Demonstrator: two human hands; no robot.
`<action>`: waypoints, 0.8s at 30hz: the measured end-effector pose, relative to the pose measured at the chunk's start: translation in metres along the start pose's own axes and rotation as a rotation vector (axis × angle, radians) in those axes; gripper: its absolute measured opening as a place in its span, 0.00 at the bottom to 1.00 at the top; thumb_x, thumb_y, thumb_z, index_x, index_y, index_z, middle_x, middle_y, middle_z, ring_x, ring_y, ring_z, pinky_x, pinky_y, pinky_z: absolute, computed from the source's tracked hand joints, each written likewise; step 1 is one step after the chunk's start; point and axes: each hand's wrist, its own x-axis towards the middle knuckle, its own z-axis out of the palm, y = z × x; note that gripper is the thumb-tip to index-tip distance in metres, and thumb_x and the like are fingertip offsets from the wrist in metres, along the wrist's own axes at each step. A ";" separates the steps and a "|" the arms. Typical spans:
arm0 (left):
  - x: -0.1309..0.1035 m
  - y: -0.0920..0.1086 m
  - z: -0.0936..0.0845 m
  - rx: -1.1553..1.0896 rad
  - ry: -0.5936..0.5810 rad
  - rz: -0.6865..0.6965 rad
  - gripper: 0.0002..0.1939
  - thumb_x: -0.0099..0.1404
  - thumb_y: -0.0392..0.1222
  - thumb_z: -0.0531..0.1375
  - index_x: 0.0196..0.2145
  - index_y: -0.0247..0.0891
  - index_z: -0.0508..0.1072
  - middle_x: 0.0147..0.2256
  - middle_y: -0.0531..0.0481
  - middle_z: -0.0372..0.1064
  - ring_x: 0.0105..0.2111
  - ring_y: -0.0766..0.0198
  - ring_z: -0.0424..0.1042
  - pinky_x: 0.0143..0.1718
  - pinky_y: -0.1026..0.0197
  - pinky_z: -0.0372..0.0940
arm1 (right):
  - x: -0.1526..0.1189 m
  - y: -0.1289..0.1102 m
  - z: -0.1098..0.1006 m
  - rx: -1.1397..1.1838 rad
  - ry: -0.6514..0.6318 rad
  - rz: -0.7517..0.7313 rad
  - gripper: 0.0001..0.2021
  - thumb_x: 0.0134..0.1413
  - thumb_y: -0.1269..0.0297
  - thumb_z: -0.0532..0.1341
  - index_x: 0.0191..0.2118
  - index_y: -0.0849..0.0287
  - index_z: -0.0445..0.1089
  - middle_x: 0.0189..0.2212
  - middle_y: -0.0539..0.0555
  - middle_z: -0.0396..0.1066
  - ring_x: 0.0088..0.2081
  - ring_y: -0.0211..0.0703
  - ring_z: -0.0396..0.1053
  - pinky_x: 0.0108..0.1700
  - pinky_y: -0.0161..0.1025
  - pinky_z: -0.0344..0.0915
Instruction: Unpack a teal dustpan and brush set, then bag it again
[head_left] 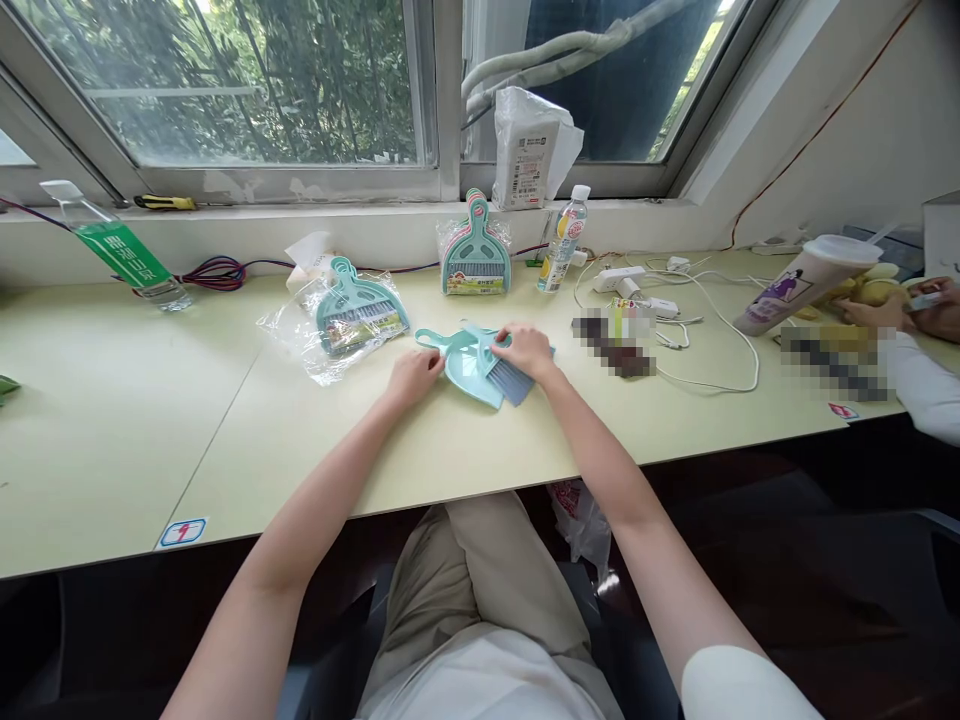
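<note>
On the table in front of me lies a light teal dustpan (466, 372) with its handle pointing left. My left hand (418, 376) is closed at that handle, the fingertips partly hidden. My right hand (525, 350) grips a small teal hand brush (511, 380) with grey-blue bristles, which overlaps the right side of the dustpan. Farther back to the left, another dustpan and brush set (361, 312) sits on crumpled clear plastic wrap (319, 362). A stack of wrapped dustpan sets (477, 255) leans by the wall under the window.
A green-labelled bottle (127, 250) tilts at the left, near bundled cables (214, 273). A drink bottle (564, 240), white power strip (619, 278) with cords, and a tall cup (806, 285) stand to the right. Another person's hands (874, 310) work at the far right.
</note>
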 end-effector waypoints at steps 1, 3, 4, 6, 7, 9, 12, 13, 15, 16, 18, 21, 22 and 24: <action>-0.001 0.003 0.002 -0.010 -0.019 0.041 0.19 0.68 0.50 0.49 0.22 0.41 0.66 0.25 0.45 0.68 0.27 0.56 0.65 0.31 0.57 0.54 | -0.002 -0.008 0.004 0.014 -0.022 -0.062 0.09 0.53 0.55 0.63 0.34 0.55 0.74 0.40 0.55 0.74 0.46 0.48 0.69 0.44 0.40 0.64; -0.002 0.008 0.004 -0.018 -0.037 0.116 0.19 0.68 0.50 0.49 0.23 0.41 0.67 0.25 0.46 0.67 0.28 0.56 0.65 0.33 0.57 0.55 | -0.007 -0.020 0.011 0.036 -0.038 -0.188 0.08 0.55 0.56 0.62 0.35 0.55 0.74 0.41 0.54 0.74 0.47 0.48 0.67 0.45 0.41 0.63; -0.002 0.010 0.005 -0.023 -0.045 0.161 0.19 0.67 0.50 0.49 0.23 0.41 0.68 0.25 0.46 0.67 0.30 0.56 0.65 0.34 0.57 0.56 | -0.008 -0.024 0.013 0.046 -0.039 -0.243 0.08 0.56 0.57 0.62 0.36 0.55 0.74 0.41 0.54 0.74 0.47 0.48 0.67 0.45 0.41 0.62; -0.002 0.012 0.002 -0.038 -0.058 0.257 0.18 0.67 0.49 0.51 0.24 0.41 0.70 0.27 0.45 0.68 0.34 0.55 0.66 0.39 0.56 0.58 | -0.010 -0.028 0.016 0.066 -0.040 -0.313 0.08 0.58 0.58 0.61 0.38 0.56 0.73 0.41 0.55 0.74 0.48 0.48 0.66 0.47 0.41 0.61; -0.002 0.011 -0.001 -0.041 -0.051 0.295 0.16 0.66 0.48 0.51 0.26 0.40 0.71 0.29 0.45 0.69 0.36 0.54 0.66 0.43 0.55 0.58 | -0.010 -0.029 0.016 0.075 -0.045 -0.326 0.08 0.58 0.58 0.61 0.38 0.56 0.74 0.41 0.55 0.75 0.48 0.49 0.66 0.47 0.41 0.61; -0.001 0.006 -0.008 -0.018 0.011 0.324 0.11 0.65 0.46 0.54 0.32 0.40 0.74 0.36 0.43 0.71 0.42 0.53 0.66 0.49 0.52 0.56 | -0.010 -0.028 0.017 0.089 -0.057 -0.317 0.09 0.58 0.58 0.61 0.38 0.56 0.74 0.41 0.55 0.75 0.47 0.49 0.66 0.47 0.42 0.60; 0.002 -0.008 -0.017 0.092 0.098 0.340 0.13 0.62 0.42 0.58 0.44 0.42 0.74 0.49 0.42 0.68 0.51 0.49 0.62 0.57 0.47 0.51 | -0.009 -0.027 0.018 0.102 -0.069 -0.294 0.10 0.58 0.56 0.61 0.38 0.55 0.75 0.41 0.54 0.75 0.47 0.49 0.66 0.45 0.41 0.60; 0.003 -0.012 -0.018 0.131 0.093 0.358 0.15 0.61 0.39 0.59 0.46 0.43 0.73 0.52 0.43 0.66 0.53 0.49 0.61 0.58 0.47 0.51 | -0.009 -0.027 0.018 0.105 -0.071 -0.293 0.10 0.58 0.56 0.61 0.38 0.55 0.75 0.41 0.54 0.75 0.47 0.49 0.66 0.45 0.41 0.60; 0.004 -0.020 -0.018 0.181 0.054 0.396 0.16 0.62 0.35 0.56 0.48 0.43 0.72 0.52 0.43 0.67 0.53 0.50 0.62 0.58 0.46 0.52 | -0.009 -0.027 0.017 0.116 -0.075 -0.302 0.10 0.57 0.56 0.62 0.38 0.55 0.75 0.41 0.54 0.75 0.46 0.49 0.66 0.45 0.41 0.59; 0.004 -0.022 -0.017 0.191 0.037 0.412 0.16 0.63 0.33 0.54 0.47 0.42 0.73 0.51 0.42 0.68 0.52 0.50 0.63 0.57 0.46 0.53 | -0.010 -0.027 0.017 0.126 -0.080 -0.311 0.10 0.57 0.56 0.62 0.38 0.55 0.75 0.41 0.54 0.75 0.46 0.49 0.66 0.45 0.41 0.59; 0.005 -0.023 -0.014 0.191 0.030 0.440 0.17 0.66 0.31 0.49 0.47 0.40 0.73 0.48 0.40 0.69 0.51 0.51 0.65 0.57 0.46 0.54 | -0.010 -0.027 0.015 0.151 -0.105 -0.329 0.10 0.56 0.56 0.63 0.38 0.54 0.76 0.40 0.53 0.76 0.45 0.47 0.67 0.44 0.40 0.59; 0.004 -0.021 -0.010 0.151 0.023 0.499 0.18 0.68 0.31 0.47 0.47 0.39 0.73 0.49 0.39 0.70 0.52 0.51 0.65 0.60 0.45 0.52 | -0.009 -0.026 0.012 0.176 -0.142 -0.335 0.10 0.55 0.55 0.64 0.38 0.54 0.76 0.40 0.51 0.77 0.42 0.45 0.67 0.43 0.39 0.59; 0.004 -0.020 -0.010 0.120 0.009 0.514 0.18 0.68 0.31 0.47 0.47 0.39 0.73 0.50 0.40 0.70 0.53 0.52 0.65 0.61 0.46 0.52 | -0.009 -0.025 0.011 0.178 -0.145 -0.332 0.09 0.55 0.55 0.64 0.37 0.54 0.77 0.40 0.51 0.77 0.42 0.45 0.67 0.43 0.39 0.59; 0.003 -0.020 -0.008 0.051 -0.025 0.518 0.17 0.67 0.31 0.49 0.47 0.39 0.74 0.51 0.40 0.70 0.54 0.53 0.66 0.61 0.47 0.53 | -0.009 -0.024 0.010 0.176 -0.146 -0.320 0.09 0.55 0.55 0.64 0.37 0.53 0.77 0.40 0.51 0.77 0.42 0.44 0.67 0.42 0.38 0.59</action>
